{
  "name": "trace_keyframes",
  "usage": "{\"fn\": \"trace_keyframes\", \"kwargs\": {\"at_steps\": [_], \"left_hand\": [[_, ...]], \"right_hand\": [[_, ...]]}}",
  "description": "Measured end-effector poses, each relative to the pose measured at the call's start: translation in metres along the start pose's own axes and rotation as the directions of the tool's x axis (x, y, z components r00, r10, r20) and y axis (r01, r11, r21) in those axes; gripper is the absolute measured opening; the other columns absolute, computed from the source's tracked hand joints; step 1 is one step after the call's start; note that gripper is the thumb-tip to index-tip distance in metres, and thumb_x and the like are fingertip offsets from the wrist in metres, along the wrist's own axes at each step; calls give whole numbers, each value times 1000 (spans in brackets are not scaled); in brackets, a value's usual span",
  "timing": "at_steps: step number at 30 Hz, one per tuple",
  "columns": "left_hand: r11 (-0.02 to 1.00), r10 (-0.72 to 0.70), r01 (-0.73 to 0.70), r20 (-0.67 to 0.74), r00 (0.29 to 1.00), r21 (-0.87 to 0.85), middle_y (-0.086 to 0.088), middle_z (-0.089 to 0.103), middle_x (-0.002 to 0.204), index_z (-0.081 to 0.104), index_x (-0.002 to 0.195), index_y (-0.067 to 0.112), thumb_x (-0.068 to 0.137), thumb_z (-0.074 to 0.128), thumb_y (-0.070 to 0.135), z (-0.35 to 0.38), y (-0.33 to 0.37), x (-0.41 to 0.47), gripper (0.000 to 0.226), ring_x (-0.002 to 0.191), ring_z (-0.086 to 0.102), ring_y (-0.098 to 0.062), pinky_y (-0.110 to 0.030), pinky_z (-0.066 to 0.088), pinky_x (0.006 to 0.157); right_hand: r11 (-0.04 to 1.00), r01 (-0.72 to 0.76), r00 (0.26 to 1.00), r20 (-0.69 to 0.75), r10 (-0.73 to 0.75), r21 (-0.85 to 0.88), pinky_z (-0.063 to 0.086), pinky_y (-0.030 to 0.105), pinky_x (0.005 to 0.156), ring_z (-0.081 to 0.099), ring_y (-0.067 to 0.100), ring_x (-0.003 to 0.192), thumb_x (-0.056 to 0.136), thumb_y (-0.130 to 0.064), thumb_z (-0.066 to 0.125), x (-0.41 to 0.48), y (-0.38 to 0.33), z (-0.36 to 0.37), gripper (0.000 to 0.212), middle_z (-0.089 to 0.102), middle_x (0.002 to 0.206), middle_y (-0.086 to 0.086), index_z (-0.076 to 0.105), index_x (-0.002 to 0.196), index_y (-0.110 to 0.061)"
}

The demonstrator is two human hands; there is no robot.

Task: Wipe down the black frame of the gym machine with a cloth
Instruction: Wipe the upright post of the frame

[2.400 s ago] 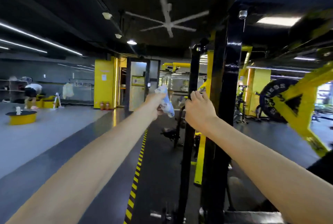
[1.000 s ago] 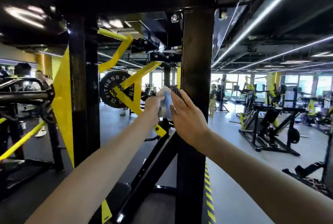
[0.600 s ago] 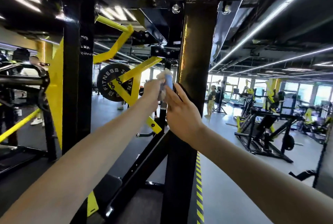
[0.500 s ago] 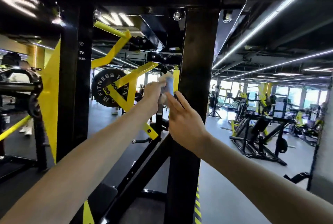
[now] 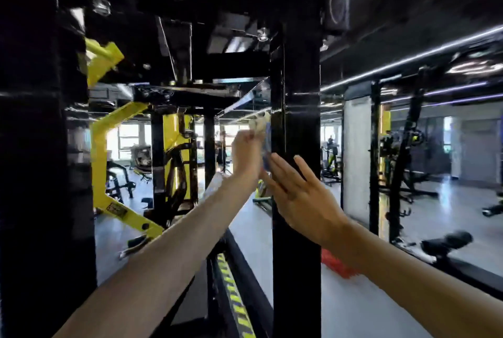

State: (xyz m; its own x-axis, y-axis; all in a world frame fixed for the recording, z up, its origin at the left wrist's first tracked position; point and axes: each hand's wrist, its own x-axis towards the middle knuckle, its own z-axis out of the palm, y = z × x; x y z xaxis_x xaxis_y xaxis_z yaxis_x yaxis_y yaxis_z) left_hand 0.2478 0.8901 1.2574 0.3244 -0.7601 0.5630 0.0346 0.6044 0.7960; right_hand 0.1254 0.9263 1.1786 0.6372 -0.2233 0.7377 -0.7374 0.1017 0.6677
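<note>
A tall black upright post of the gym machine's frame stands in the middle of the view. My left hand grips a bunched white and blue cloth and holds it against the post's left edge at about head height. Just below and to the right, my right hand lies with straight, spread fingers against the front of the same post. Another thick black upright fills the left side, and black crossbeams run overhead.
Yellow lever arms of the machine hang between the uprights at left. A black base rail with yellow hazard stripes runs along the floor. Other gym machines stand on the grey floor at right, beside a white pillar.
The view has swung to the right and closer to the post. My left hand has carried the cloth from beside the post onto its left edge; my right hand stays flat on the post.
</note>
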Motion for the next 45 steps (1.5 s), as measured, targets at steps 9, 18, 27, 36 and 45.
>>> {"fn": "trace_keyframes", "kwargs": {"at_steps": [9,18,27,36,45], "left_hand": [[847,521,-530,141,842,37,10,54,93,55,97,26,95,59,20,-3,31,-4,8,76,54,-8,-24,49,63],[783,592,-611,162,789,113,3,47,104,59,111,6,93,50,-5,8,58,30,23,84,51,-3,-14,49,71],[697,716,-714,-8,698,59,-10,54,105,63,110,-1,86,48,-13,23,16,32,30,96,49,-12,-9,39,84],[646,761,-756,-9,649,107,-13,62,100,67,111,-2,87,49,-2,28,53,58,29,93,55,-25,-17,39,80],[561,801,-814,151,580,150,-18,56,110,66,112,-2,91,52,-1,17,50,52,25,95,55,-23,-21,49,67]], "right_hand": [[998,-52,990,127,57,-43,-8,43,120,20,25,145,94,-28,29,-3,-12,-5,58,32,153,15,37,144,-1],[992,0,980,197,26,-128,-6,46,120,16,24,146,96,-36,33,-1,-7,-8,60,21,155,15,32,146,-1],[987,16,950,311,34,-157,-5,43,120,18,25,146,92,-41,47,6,-6,-18,69,24,154,16,30,146,-1],[974,43,920,390,49,-222,-8,43,119,2,28,149,100,-38,21,11,-9,-31,66,6,159,19,8,150,3],[993,-48,923,374,87,-111,8,39,119,16,23,147,99,-39,22,8,-11,-34,62,21,158,13,27,150,-4]]}}
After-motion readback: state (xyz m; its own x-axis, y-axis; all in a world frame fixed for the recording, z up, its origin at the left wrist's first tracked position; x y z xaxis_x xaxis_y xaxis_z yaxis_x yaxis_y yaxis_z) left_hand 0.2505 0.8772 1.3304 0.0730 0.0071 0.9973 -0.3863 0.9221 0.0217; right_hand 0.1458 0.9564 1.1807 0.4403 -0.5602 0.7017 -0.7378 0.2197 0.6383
